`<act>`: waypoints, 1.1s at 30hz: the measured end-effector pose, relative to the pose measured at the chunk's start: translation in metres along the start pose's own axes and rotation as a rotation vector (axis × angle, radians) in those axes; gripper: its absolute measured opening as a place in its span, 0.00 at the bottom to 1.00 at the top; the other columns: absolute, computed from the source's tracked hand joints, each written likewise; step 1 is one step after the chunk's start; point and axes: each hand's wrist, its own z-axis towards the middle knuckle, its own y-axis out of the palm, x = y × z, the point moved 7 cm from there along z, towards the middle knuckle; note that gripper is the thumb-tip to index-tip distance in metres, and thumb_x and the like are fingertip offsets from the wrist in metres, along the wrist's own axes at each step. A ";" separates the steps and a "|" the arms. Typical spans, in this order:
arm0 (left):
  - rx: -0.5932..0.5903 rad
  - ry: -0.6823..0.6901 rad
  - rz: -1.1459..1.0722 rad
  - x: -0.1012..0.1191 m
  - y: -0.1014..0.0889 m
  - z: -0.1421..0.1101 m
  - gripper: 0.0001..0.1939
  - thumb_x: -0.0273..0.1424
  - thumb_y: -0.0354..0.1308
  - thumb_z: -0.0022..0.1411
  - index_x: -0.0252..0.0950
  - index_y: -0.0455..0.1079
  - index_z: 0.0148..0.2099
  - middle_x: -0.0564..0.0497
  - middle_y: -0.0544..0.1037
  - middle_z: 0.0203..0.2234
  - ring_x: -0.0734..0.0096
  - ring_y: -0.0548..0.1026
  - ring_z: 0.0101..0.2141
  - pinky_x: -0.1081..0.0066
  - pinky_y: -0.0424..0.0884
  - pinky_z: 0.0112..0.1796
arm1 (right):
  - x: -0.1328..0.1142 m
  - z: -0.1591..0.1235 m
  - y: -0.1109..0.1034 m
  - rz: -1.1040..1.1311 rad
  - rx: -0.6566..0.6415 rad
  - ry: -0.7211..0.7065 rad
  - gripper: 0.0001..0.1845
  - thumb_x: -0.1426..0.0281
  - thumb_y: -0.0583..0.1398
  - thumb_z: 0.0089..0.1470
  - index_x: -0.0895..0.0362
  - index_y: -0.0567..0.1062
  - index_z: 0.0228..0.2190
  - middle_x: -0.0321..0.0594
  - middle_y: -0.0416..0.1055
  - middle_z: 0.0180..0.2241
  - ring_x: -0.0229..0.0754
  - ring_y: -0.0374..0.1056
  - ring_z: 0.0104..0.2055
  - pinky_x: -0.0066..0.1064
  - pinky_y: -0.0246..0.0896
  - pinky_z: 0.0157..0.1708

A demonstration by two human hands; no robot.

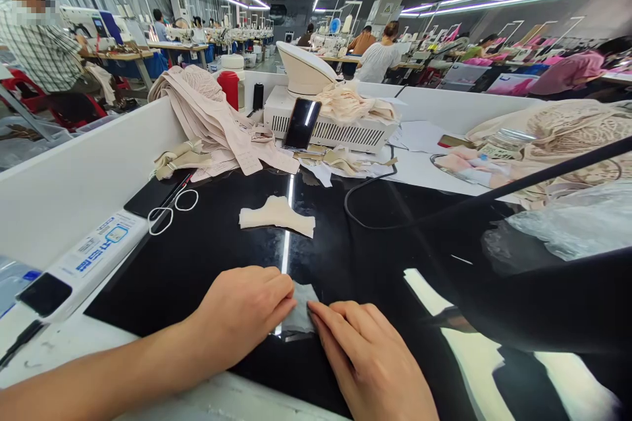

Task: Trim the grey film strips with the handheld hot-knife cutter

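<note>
A small grey piece of fabric [302, 306] is between my two hands, just above or on the glossy black work surface [207, 256]. My left hand [247, 309] is closed, with its thumb and curled fingers pinching the fabric's left edge. At the right edge, my right hand [365, 355] has its fingertips drawn together on the fabric; the thumb is mostly hidden. Beyond the hands lies a cream cut fabric piece [276, 216] with a raised middle. More pale cut pieces [474, 362] are at the right, partly behind a dark blurred arm-like object [557, 302].
Stacked beige fabric strips [212, 112] stand at the back left, near scissors [172, 210] with white handles. A phone [301, 123] leans on a white vented box [336, 128]. A black cable [365, 200] curves across the surface. Clear plastic [577, 217] lies right. Co-workers sit farther off.
</note>
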 end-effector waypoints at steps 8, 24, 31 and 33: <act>0.019 0.019 0.013 0.003 -0.004 -0.002 0.09 0.30 0.54 0.71 0.37 0.68 0.35 0.56 0.75 0.28 0.70 0.74 0.28 0.72 0.65 0.29 | -0.002 0.002 -0.002 -0.020 -0.025 0.000 0.15 0.72 0.53 0.68 0.56 0.78 0.47 0.41 0.75 0.33 0.41 0.69 0.31 0.34 0.67 0.33; 0.126 0.279 0.084 0.023 -0.008 -0.008 0.08 0.25 0.51 0.73 0.35 0.70 0.40 0.50 0.77 0.37 0.65 0.75 0.40 0.65 0.73 0.43 | -0.002 0.000 0.000 -0.017 -0.015 0.018 0.13 0.72 0.54 0.68 0.55 0.78 0.46 0.40 0.74 0.33 0.41 0.68 0.32 0.34 0.66 0.32; 0.198 0.389 0.050 0.035 -0.005 -0.011 0.10 0.27 0.49 0.75 0.32 0.72 0.45 0.47 0.80 0.44 0.68 0.78 0.47 0.67 0.75 0.51 | -0.001 0.001 0.002 -0.010 -0.038 -0.005 0.15 0.71 0.52 0.69 0.55 0.77 0.48 0.41 0.75 0.33 0.41 0.69 0.31 0.34 0.67 0.32; 0.210 0.391 0.058 0.035 -0.005 -0.011 0.11 0.28 0.48 0.75 0.31 0.72 0.45 0.47 0.81 0.44 0.67 0.78 0.47 0.67 0.76 0.50 | -0.001 0.001 0.002 -0.012 -0.038 -0.001 0.15 0.71 0.52 0.69 0.55 0.77 0.48 0.41 0.75 0.33 0.41 0.70 0.32 0.34 0.67 0.33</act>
